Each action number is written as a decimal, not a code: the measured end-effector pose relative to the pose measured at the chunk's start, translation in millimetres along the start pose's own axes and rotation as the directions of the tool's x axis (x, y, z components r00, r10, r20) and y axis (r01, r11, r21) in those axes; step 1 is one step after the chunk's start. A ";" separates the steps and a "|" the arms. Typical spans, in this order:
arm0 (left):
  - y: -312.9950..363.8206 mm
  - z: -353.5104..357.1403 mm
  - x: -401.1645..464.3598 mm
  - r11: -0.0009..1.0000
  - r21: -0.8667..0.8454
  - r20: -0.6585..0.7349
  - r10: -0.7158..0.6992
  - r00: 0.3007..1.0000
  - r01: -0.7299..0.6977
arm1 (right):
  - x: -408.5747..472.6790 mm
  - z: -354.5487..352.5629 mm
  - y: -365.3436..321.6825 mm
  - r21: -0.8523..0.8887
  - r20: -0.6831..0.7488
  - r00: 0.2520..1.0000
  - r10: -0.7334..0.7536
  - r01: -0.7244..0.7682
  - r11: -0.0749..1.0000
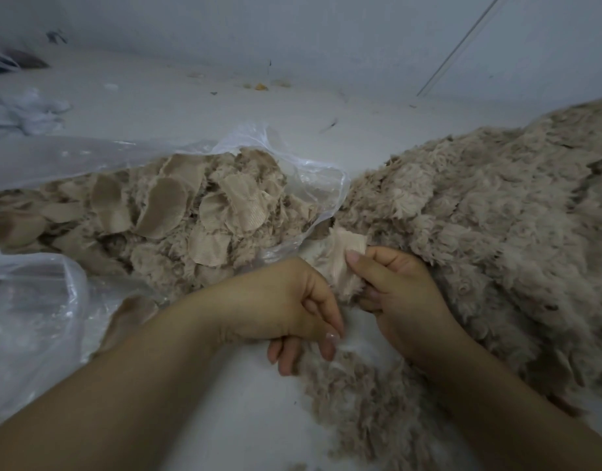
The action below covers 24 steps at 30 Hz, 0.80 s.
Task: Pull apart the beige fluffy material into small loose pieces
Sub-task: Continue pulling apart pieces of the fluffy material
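My right hand (400,300) pinches a beige piece (343,266) at the near-left edge of the fluffy heap (479,226), thumb on its woven backing. My left hand (293,307) sits just left of it, fingers loosely curled downward; I cannot tell whether they grip any fluff. More pieces fill the plastic bag (293,154) at left. Judging the risk: with only one hand holding, a tug may drag the heap along instead of separating the piece.

Two hands: left hand (293,300), right hand (398,294). One large fluffy beige heap (496,215) at three o'clock; one clear plastic bag (293,158) of many backing pieces at ten.
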<state>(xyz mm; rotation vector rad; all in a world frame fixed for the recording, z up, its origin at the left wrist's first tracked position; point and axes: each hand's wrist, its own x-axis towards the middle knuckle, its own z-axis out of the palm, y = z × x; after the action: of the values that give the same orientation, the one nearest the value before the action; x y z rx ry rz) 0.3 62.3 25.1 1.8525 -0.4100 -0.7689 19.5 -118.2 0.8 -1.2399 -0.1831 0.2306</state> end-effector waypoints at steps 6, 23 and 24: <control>1.5 -0.9 12.7 0.971 -0.125 -0.472 0.120 0.873 -0.202 | 1.7 -0.2 1.5 -0.059 0.009 1.000 -0.007 0.007 0.998; -4.4 9.1 19.1 0.853 0.363 -0.672 0.518 0.529 -0.374 | 3.6 0.2 3.3 -0.081 -0.008 1.000 -0.017 0.016 0.997; -4.1 4.3 17.7 0.826 0.475 -0.702 0.564 0.435 -0.304 | 4.3 0.5 3.7 -0.071 -0.031 0.999 -0.016 0.014 0.997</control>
<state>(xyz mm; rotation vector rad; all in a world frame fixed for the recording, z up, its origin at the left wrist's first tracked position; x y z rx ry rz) 10.1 50.4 14.7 1.9997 -0.3572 0.6064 23.3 -115.5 -2.5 -1.3111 -0.1744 0.1932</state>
